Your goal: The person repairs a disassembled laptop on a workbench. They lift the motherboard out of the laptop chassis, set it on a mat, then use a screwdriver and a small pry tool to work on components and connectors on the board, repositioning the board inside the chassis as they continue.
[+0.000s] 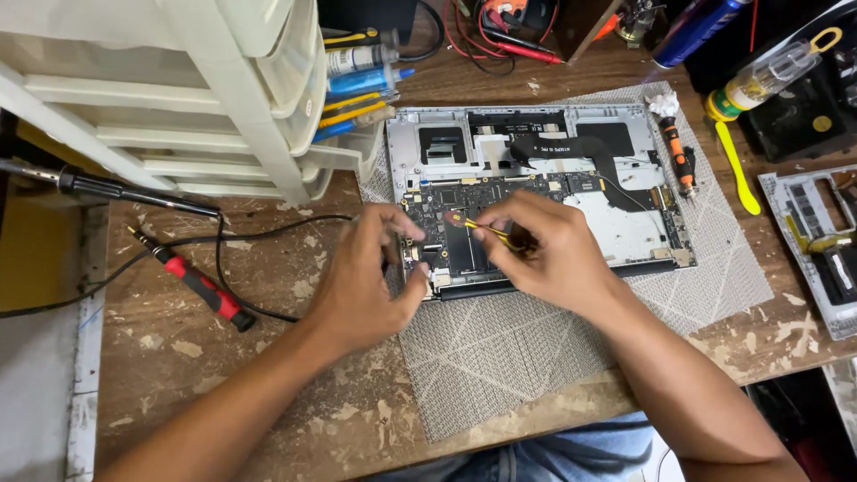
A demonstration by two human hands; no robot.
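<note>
Your right hand [549, 254] is pinching yellow tweezers [489, 234], fingers closed on them, tips touching the circuit board [486, 192] of the opened laptop [536, 192] just ahead. Your left hand [370, 277] is pressing loosely curled fingers on the board's left edge, holding nothing, all lying on the grey mat [500, 348]

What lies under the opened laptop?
A grey woven mat lies under the opened laptop, on the worn wooden table. The mat's part beneath the laptop is hidden.
</note>
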